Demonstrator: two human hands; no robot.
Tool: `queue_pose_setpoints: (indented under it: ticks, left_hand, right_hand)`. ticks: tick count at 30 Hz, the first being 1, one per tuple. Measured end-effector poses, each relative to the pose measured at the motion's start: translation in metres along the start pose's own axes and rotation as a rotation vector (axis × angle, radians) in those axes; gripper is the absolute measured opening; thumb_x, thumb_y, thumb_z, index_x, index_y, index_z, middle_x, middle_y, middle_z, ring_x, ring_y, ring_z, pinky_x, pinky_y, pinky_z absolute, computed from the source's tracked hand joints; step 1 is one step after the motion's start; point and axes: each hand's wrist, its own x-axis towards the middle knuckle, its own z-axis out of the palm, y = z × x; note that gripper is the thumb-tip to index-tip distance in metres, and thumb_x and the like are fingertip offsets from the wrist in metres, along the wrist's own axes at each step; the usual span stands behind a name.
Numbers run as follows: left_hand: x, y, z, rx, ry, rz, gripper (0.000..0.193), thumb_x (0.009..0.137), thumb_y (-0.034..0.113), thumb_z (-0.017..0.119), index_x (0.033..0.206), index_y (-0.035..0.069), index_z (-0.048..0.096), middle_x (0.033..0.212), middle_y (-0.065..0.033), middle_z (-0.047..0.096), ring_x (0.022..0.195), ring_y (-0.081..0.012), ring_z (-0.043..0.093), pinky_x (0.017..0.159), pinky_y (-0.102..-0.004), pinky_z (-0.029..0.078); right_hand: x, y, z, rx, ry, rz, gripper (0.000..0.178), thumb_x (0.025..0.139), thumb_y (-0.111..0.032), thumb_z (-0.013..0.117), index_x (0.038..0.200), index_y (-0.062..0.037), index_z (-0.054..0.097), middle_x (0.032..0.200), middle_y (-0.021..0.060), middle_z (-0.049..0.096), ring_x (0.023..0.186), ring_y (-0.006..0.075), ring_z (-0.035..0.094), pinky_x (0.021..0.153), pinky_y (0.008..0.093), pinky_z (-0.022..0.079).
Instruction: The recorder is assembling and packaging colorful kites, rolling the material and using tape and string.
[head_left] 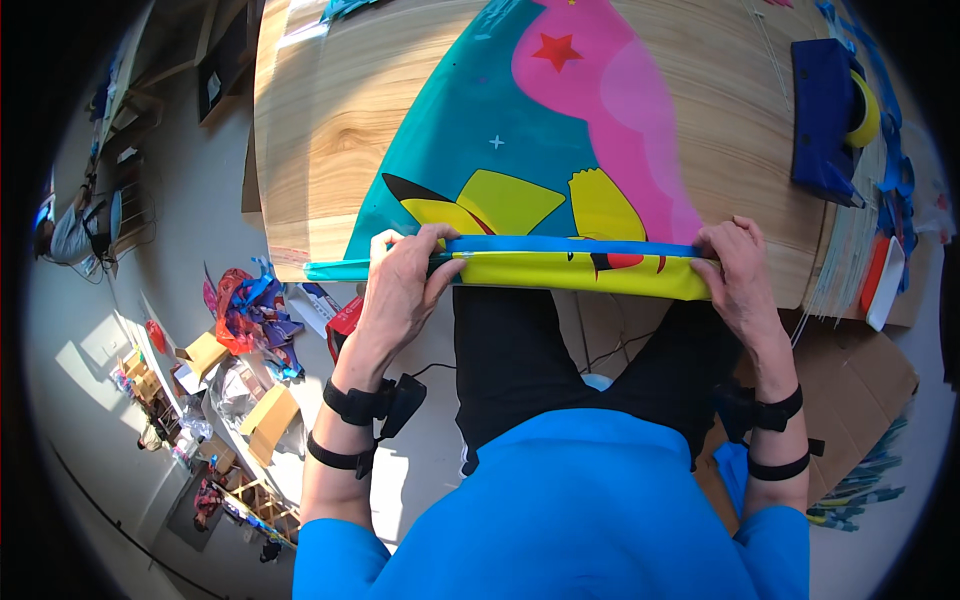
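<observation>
A colourful printed fabric sheet (480, 150) in teal, pink and yellow lies across the wooden table, narrowing toward the far side. Its near edge is folded over into a long band, yellow with a blue strip, along the table's front edge. My left hand (402, 280) pinches the band near its left end, thumb below and fingers on top. At the right end, my right hand (738, 268) grips the same fold between thumb and fingers. Between the hands the band runs nearly straight.
A blue tape dispenser (825, 120) with a yellow roll stands at the table's right. Beside it lie thin pale rods (850, 240) and a red-and-white object (882, 283). Colourful fabric scraps (255, 315) and open cardboard boxes (270, 425) are on the floor at left.
</observation>
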Motion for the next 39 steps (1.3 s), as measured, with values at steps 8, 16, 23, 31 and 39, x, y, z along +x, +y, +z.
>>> queue_pose_setpoints:
  ticks: [8, 16, 23, 31, 39]
  left_hand:
    - [0.003, 0.004, -0.006, 0.119, -0.026, 0.111, 0.022, 0.089, 0.018, 0.067, 0.105, 0.004, 0.062, 0.094, -0.0114, 0.062, 0.085, -0.0303, 0.060, 0.081, -0.0395, 0.046]
    - [0.009, 0.009, -0.003, 0.215, 0.065, 0.164, 0.018, 0.085, 0.017, 0.070, 0.100, 0.009, 0.064, 0.096, -0.0066, 0.058, 0.094, -0.0268, 0.055, 0.085, -0.0397, 0.040]
    - [0.010, 0.005, 0.000, 0.283, 0.068, 0.205, 0.018, 0.083, 0.014, 0.071, 0.098, 0.008, 0.064, 0.097, -0.0065, 0.058, 0.093, -0.0256, 0.055, 0.090, -0.0411, 0.039]
    - [-0.006, 0.026, 0.032, 0.608, 0.185, 0.493, 0.036, 0.082, 0.009, 0.065, 0.118, 0.012, 0.062, 0.113, -0.0038, 0.060, 0.106, -0.0220, 0.057, 0.099, -0.0404, 0.039]
    - [-0.008, 0.030, 0.045, 0.535, 0.217, 0.441, 0.046, 0.082, 0.009, 0.070, 0.127, 0.013, 0.059, 0.116, -0.0059, 0.059, 0.110, -0.0232, 0.057, 0.102, -0.0425, 0.039]
  right_hand:
    - [-0.002, 0.005, 0.006, -0.094, 0.029, -0.029, 0.019, 0.077, -0.002, 0.069, 0.091, -0.0071, 0.056, 0.085, 0.0080, 0.056, 0.089, 0.0269, 0.058, 0.101, 0.0421, 0.036]
    - [-0.002, 0.000, 0.004, -0.176, 0.028, -0.035, 0.019, 0.079, -0.007, 0.071, 0.093, -0.0082, 0.057, 0.089, 0.0086, 0.054, 0.092, 0.0270, 0.058, 0.105, 0.0475, 0.036]
    - [0.000, -0.004, 0.003, -0.190, -0.011, 0.021, 0.021, 0.078, -0.013, 0.073, 0.092, -0.0089, 0.058, 0.090, 0.0071, 0.052, 0.094, 0.0254, 0.058, 0.113, 0.0582, 0.028]
    - [-0.001, -0.006, 0.016, -0.329, 0.065, 0.029, 0.025, 0.073, -0.015, 0.077, 0.089, -0.0084, 0.058, 0.090, 0.0066, 0.054, 0.095, 0.0248, 0.058, 0.113, 0.0593, 0.027]
    - [-0.025, 0.018, -0.018, -0.089, 0.018, -0.012, 0.044, 0.062, -0.021, 0.085, 0.100, -0.0126, 0.065, 0.093, 0.0045, 0.058, 0.098, 0.0244, 0.056, 0.104, 0.0471, 0.036]
